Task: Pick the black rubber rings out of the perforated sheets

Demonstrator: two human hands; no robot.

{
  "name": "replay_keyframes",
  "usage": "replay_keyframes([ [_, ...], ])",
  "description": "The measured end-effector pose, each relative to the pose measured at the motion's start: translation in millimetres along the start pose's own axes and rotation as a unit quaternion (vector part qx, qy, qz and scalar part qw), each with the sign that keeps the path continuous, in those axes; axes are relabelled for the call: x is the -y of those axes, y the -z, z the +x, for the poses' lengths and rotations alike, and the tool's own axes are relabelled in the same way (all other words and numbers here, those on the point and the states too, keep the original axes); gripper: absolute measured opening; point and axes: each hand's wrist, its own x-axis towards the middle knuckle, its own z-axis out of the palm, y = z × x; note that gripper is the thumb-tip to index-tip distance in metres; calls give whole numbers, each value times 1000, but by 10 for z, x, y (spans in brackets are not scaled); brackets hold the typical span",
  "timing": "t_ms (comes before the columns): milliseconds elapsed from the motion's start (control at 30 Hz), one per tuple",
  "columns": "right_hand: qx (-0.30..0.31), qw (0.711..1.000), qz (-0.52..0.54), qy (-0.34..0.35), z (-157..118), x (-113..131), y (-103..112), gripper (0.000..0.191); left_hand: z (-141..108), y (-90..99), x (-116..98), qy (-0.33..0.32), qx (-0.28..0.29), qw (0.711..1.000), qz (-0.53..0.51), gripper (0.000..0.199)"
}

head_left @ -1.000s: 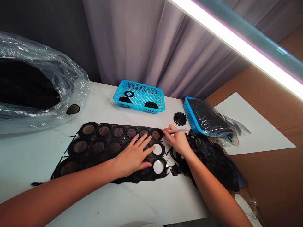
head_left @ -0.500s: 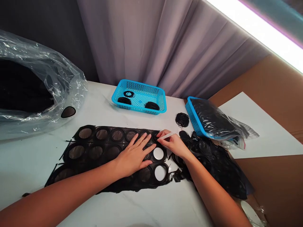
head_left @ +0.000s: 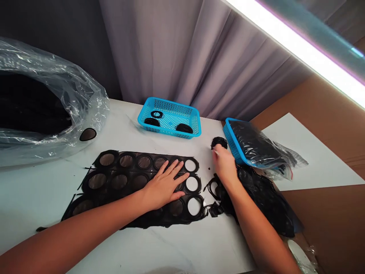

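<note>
My left hand (head_left: 162, 185) lies flat with fingers spread on a black sheet (head_left: 134, 171) that has rows of round rings. Three rings along the sheet's right edge show white through their centres; the others look dark grey inside. My right hand (head_left: 224, 163) is closed around a thin pale tool (head_left: 216, 152), mostly hidden by the fingers. It is at the near edge of a small pile of thin black rings (head_left: 219, 142), right of the sheet. Whether the fingers also pinch a ring cannot be seen.
A blue basket (head_left: 169, 131) with black ring stacks stands at the back. Right of it, another blue basket (head_left: 232, 140) bears a plastic bag of black material (head_left: 253, 144). Black scraps (head_left: 265, 201) lie under my right forearm. A large clear bag (head_left: 94, 102) is at left.
My right hand has moved from the sheet's top right ring up and right to the ring pile. That ring's centre now shows white. My left hand stays on the sheet.
</note>
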Motion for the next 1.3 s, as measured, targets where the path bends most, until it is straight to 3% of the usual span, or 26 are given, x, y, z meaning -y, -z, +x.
replay_keyframes([
  [100, -9, 998, 57, -23, 101, -7, 86, 11, -79, 84, 61, -12, 7, 1000, 11, 69],
  [200, 68, 982, 178, 17, 47, 241, -12, 9, -233, 133, 136, 3, -12, 1000, 24, 68],
  [367, 179, 928, 324, 44, -72, 623, -302, 16, -417, 63, 171, 24, -37, 999, 19, 62],
  [533, 236, 901, 363, 35, -59, 635, -358, 16, -428, 14, 150, 27, -38, 999, 13, 64],
  [733, 250, 894, 371, 32, -39, 614, -362, 16, -422, 54, 136, 34, -15, 999, 12, 67],
  [933, 230, 911, 335, 69, -88, 670, -375, 16, -414, 68, 117, 38, -13, 999, 4, 68],
  [1100, 147, 964, 162, 151, -240, 764, -464, 14, -424, 9, 135, 31, -38, 999, -1, 63],
  [1167, 104, 980, 100, 140, -189, 684, -445, 19, -419, -3, 148, 32, -41, 999, 3, 61],
  [1300, -27, 998, 57, 31, -9, 412, -219, 17, -437, 55, 159, 27, -26, 999, 8, 63],
])
